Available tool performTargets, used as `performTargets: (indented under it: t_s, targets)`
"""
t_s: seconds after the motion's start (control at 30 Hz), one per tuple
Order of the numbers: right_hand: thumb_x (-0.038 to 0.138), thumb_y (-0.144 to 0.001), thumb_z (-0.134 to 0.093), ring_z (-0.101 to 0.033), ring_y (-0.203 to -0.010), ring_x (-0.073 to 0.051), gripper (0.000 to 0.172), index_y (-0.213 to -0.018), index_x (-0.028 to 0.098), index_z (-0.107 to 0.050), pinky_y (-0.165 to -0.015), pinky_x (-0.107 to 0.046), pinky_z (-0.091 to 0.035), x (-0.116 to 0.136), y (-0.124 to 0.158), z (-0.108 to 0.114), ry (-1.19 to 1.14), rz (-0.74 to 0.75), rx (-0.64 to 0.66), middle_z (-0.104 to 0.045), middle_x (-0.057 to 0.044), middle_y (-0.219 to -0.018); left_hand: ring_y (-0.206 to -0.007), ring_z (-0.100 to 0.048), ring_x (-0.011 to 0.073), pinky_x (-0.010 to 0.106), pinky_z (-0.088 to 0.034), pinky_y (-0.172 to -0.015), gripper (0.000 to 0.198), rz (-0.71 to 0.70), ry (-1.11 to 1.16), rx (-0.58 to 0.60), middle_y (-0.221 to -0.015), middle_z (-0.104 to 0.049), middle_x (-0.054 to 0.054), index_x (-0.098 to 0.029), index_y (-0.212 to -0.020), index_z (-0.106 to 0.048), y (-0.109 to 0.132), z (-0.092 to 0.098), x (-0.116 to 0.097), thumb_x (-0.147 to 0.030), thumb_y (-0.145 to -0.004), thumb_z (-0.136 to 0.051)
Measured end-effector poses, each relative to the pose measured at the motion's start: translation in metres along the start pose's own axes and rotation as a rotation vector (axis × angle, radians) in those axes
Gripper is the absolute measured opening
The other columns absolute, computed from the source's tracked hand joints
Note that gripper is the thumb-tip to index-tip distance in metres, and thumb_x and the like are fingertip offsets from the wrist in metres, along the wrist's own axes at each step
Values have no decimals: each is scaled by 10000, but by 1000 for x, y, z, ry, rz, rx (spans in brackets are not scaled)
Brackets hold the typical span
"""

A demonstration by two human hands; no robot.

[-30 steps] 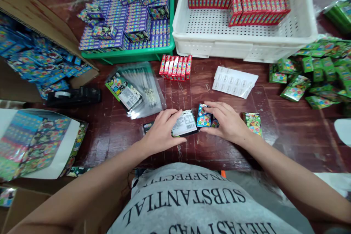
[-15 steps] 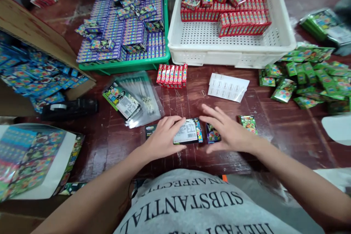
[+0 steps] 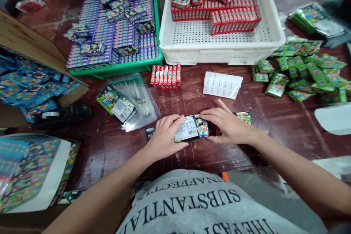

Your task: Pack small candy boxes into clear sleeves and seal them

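A flat black pouch with a white barcode label (image 3: 187, 130) lies on the table in front of me. My left hand (image 3: 166, 137) grips it, fingers along the far edge and thumb at the near edge. At the pouch's right end sits a small purple printed box (image 3: 202, 128), held between the fingers and thumb of my right hand (image 3: 229, 126). The box meets the pouch's end; how far inside it reaches I cannot tell. Behind my right hand a small green box (image 3: 244, 117) shows, and a red box edge (image 3: 218, 131) peeks out under the palm.
A row of red boxes (image 3: 165, 76), a sticker sheet (image 3: 222, 85) and clear pouches (image 3: 142, 102) lie beyond my hands. Further back stand a green crate (image 3: 115, 69) of purple boxes and a white crate (image 3: 222, 53) of red ones. Green boxes (image 3: 309, 69) pile at right; a tape dispenser (image 3: 63, 115) is left.
My right hand has moved left with the purple box, bringing it against the pouch's end. A blue box edge that showed there is now hidden. The view has shifted slightly.
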State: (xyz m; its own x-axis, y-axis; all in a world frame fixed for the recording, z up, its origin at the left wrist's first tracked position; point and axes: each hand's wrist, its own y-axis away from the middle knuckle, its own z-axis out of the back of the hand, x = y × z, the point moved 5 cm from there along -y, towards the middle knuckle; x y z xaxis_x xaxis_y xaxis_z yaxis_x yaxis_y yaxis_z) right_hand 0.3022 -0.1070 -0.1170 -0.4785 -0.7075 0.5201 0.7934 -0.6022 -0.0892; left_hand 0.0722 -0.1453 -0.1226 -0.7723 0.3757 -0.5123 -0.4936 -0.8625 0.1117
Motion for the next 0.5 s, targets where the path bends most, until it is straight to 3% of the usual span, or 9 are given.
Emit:
performTargets:
  t_s: [0.13,0.33,0.43,0.5]
  targets:
    - [428,-839,-692,-589,-1274,-332,710,-1478,237,-448,-1236,-705,-62,4,5,2,32,-55,-81,-631,-129,-1369,-1294,-449,345,529,-374,-1074,916,63,5,-61,-1434,-471,103,-307,-1543,-311,1,-2,-1,-373,-768,-795]
    - [415,-891,-675,-520,-1386,-284,724,-1512,168,-399,-1267,-616,-121,6,-2,-5,-53,71,36,-552,-171,-1485,-1270,-451,346,524,-368,-1077,927,-16,-10,1,-1427,-472,123,-265,-1548,-325,-3,-4,-6,-386,-759,-797]
    - [534,-897,-678,-391,-1488,-310,810,-1538,156,-359,-1247,-640,-174,-1,5,2,-41,10,-31,-402,-214,-1600,-1269,-449,351,525,-372,-1074,924,-10,-15,1,-1432,-470,122,-274,-1557,-317,-4,-2,-3,-396,-773,-791]
    - [655,-834,-695,-367,-1490,-369,824,-1474,189,-469,-1218,-714,-143,-4,12,6,38,-63,-73,-383,-202,-1614,-1272,-449,354,528,-372,-1070,921,-7,-22,-4,-1432,-473,118,-291,-1561,-311,-7,-1,-3,-392,-779,-785]
